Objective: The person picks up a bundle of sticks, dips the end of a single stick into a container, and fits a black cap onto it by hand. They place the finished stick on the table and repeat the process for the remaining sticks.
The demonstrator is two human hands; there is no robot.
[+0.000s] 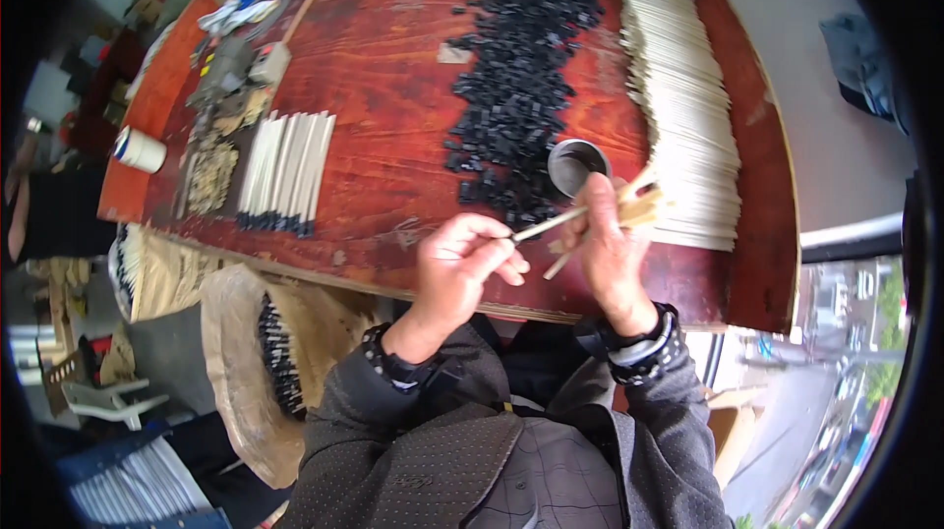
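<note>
Just on the near side of the metal cup (578, 168), a thin stick (549, 224) spans the space between the person's hands, its black end caught between the thumb and fingers of the left hand (462, 268), to the cup's near left. The right hand (612, 239), at the cup's near right edge, grasps a small bunch of sticks (644, 206) and meets the thin stick's other end; whether it grips that end too, I can't tell. The sticks look like pale, slim wood; the cup is round and dull grey, standing on a glossy red-brown table (393, 67) with visible grain. Beyond the cup and to its left spreads a heap of small, blocky black pieces (516, 77); right of it lie stacked pale sticks (688, 116), and far left, a row of black-tipped sticks (290, 170). The thin stick slants, black end pointing left and toward the person, pale end rising rightward toward the cup's near side.
</note>
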